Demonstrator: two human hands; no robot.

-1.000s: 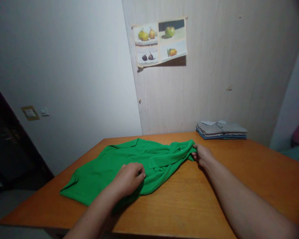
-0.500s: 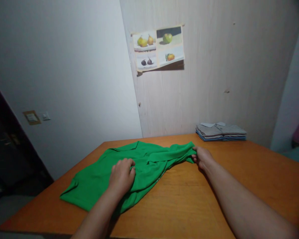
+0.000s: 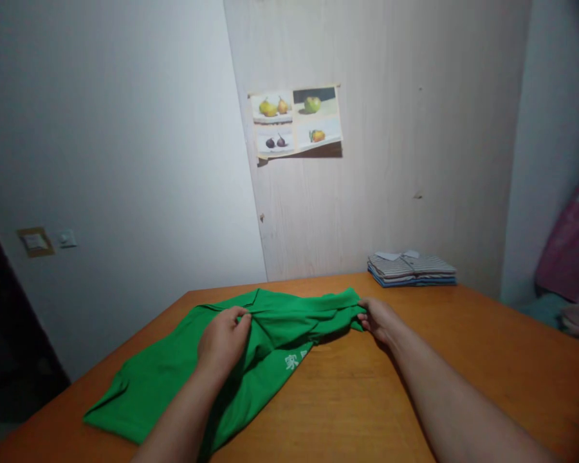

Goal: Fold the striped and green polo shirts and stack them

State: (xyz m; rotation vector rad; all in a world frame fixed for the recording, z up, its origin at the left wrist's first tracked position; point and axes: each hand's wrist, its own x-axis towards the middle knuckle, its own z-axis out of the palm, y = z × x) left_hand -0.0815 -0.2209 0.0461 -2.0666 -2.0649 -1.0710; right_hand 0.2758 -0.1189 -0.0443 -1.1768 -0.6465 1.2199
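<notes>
An orange-brown wooden surface (image 3: 357, 399) spans the lower frame beneath a pale wood-grain wall (image 3: 347, 218) with a four-panel fruit print (image 3: 296, 122). At lower left to centre lies a bright green cloth garment (image 3: 159, 379), its white printed writing (image 3: 292, 362) partly hidden, one character resembling 家. The left hand's (image 3: 222, 337) fingers pinch a fold; the right hand's (image 3: 381, 321) pinch its right end.

The one view looks from the person's head, above and behind the left hand (image 3: 222, 341) and right hand (image 3: 379, 320), facing forward and down across the bench (image 3: 357, 399) to the wall (image 3: 357, 218) beyond them, near enough that both forearms (image 3: 458, 395) enter from the bottom edge.
</notes>
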